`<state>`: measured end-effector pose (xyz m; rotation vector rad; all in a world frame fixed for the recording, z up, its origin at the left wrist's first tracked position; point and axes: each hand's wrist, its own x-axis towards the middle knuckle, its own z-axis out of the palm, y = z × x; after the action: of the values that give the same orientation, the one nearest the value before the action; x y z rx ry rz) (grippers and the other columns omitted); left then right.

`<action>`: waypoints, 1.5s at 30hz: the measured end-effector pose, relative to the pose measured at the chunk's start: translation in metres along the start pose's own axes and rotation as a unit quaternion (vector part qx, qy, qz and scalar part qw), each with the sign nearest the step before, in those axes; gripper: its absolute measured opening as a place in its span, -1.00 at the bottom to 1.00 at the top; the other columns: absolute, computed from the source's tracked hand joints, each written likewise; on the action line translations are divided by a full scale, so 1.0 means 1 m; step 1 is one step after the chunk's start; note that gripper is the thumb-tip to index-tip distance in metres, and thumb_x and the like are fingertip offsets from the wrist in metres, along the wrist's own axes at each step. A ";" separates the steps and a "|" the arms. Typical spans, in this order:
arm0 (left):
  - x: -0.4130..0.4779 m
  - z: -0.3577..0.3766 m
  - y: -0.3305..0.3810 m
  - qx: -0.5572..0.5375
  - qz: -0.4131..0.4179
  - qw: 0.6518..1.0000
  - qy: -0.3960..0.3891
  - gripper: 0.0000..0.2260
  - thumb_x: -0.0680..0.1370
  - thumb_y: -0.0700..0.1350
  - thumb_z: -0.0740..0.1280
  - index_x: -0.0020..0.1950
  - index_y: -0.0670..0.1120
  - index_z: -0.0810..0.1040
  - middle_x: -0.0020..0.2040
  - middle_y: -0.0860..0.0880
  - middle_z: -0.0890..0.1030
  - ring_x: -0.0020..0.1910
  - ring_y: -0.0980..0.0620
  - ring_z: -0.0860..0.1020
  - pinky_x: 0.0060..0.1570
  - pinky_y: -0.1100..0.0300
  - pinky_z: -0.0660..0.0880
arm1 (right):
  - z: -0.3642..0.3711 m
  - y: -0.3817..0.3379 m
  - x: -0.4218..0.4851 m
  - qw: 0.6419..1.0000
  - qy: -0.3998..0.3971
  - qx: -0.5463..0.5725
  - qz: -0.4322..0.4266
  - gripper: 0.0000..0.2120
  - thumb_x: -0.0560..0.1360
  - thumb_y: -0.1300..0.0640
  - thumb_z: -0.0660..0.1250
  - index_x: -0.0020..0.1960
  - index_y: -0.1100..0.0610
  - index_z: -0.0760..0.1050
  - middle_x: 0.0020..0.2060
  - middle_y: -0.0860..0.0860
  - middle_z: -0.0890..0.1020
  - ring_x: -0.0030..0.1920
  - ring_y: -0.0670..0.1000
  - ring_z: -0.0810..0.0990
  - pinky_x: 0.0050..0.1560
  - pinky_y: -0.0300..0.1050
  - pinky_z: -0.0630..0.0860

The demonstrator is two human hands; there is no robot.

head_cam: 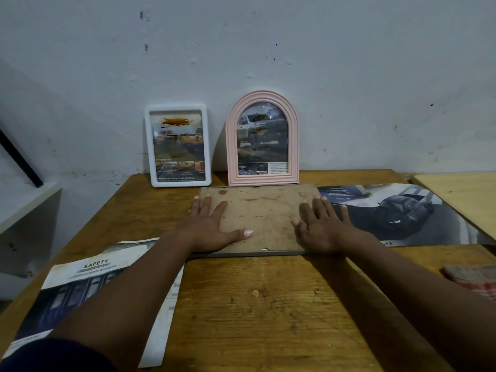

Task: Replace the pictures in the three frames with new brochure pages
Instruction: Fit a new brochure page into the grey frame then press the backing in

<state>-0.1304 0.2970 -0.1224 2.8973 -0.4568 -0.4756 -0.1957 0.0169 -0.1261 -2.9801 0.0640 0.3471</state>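
Note:
A third frame (261, 218) lies face down on the wooden table, its stained brown backing board up. My left hand (212, 226) rests flat on its left part, fingers spread. My right hand (322, 226) lies flat on its right part. A white rectangular frame (178, 146) and a pink arched frame (262, 139) stand against the wall, each holding a car brochure picture. A dark car brochure page (402, 213) lies to the right, partly under the flat frame. A "SAFETY" brochure page (88, 285) lies at the left under my left forearm.
The wooden table (268, 304) reaches the grey wall. A red-and-white cloth (475, 280) lies at the right edge. A lighter wooden surface (461, 194) adjoins at the far right. A white shelf (26, 210) stands to the left.

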 end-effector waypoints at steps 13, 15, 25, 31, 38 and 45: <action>0.002 -0.003 0.001 0.004 -0.006 0.999 -0.035 0.36 -0.01 0.75 0.13 0.63 0.18 -0.28 0.61 -0.07 -0.41 0.55 -0.14 -0.45 0.54 -0.25 -0.24 | 0.000 -0.008 0.008 0.997 -0.011 -0.022 -0.067 0.15 0.16 -0.70 -0.23 0.59 -0.11 -0.19 0.59 0.11 -0.27 0.54 0.16 -0.40 0.48 0.36 -0.32; 0.002 -0.003 0.002 0.008 -0.005 0.999 -0.036 0.39 -0.05 0.76 0.10 0.63 0.17 -0.29 0.61 -0.08 -0.41 0.55 -0.13 -0.45 0.54 -0.25 -0.24 | 0.000 -0.011 0.005 0.998 -0.004 -0.011 -0.067 0.08 0.23 -0.64 -0.15 0.60 -0.09 -0.16 0.59 0.13 -0.25 0.54 0.18 -0.39 0.50 0.29 -0.31; 0.000 -0.005 0.003 0.017 -0.007 0.999 -0.046 0.31 0.09 0.72 0.17 0.62 0.16 -0.33 0.59 -0.07 -0.46 0.54 -0.12 -0.47 0.52 -0.25 -0.28 | -0.001 -0.015 0.002 0.997 -0.044 0.005 -0.056 -0.18 0.52 -0.46 -0.04 0.60 -0.09 -0.25 0.57 0.15 -0.33 0.52 0.19 -0.45 0.50 0.22 -0.35; -0.004 -0.003 0.005 -0.018 -0.008 1.000 -0.007 0.14 0.25 0.66 0.16 0.65 0.18 -0.21 0.64 -0.04 -0.34 0.59 -0.10 -0.36 0.53 -0.23 -0.21 | -0.021 -0.013 -0.003 0.970 -0.049 0.234 -0.045 -0.14 0.53 -0.38 0.10 0.62 -0.03 -0.20 0.61 0.03 -0.16 0.58 0.14 -0.26 0.53 0.28 -0.22; 0.005 -0.014 0.007 0.011 -0.005 0.998 0.054 0.00 0.30 0.68 0.01 0.63 0.17 0.09 0.65 -0.08 0.04 0.60 -0.22 0.05 0.50 -0.23 0.15 | -0.018 -0.025 0.012 0.986 0.135 0.097 0.030 -0.24 0.54 -0.41 0.05 0.54 0.07 0.20 0.56 0.14 0.15 0.53 0.25 0.16 0.43 0.28 0.21; 0.022 0.000 0.006 0.024 0.009 0.991 0.135 -0.11 0.36 0.65 0.02 0.51 0.12 0.26 0.51 -0.13 0.22 0.47 -0.18 0.28 0.38 -0.16 0.36 | -0.007 -0.015 0.041 0.983 0.174 -0.019 0.047 -0.26 0.48 -0.46 -0.11 0.29 0.06 0.41 0.33 0.15 0.47 0.38 0.21 0.28 0.30 0.22 0.29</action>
<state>-0.1122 0.2844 -0.1274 2.9402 -0.4557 -0.0670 -0.1536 0.0294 -0.1271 -3.0463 0.2373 -0.1680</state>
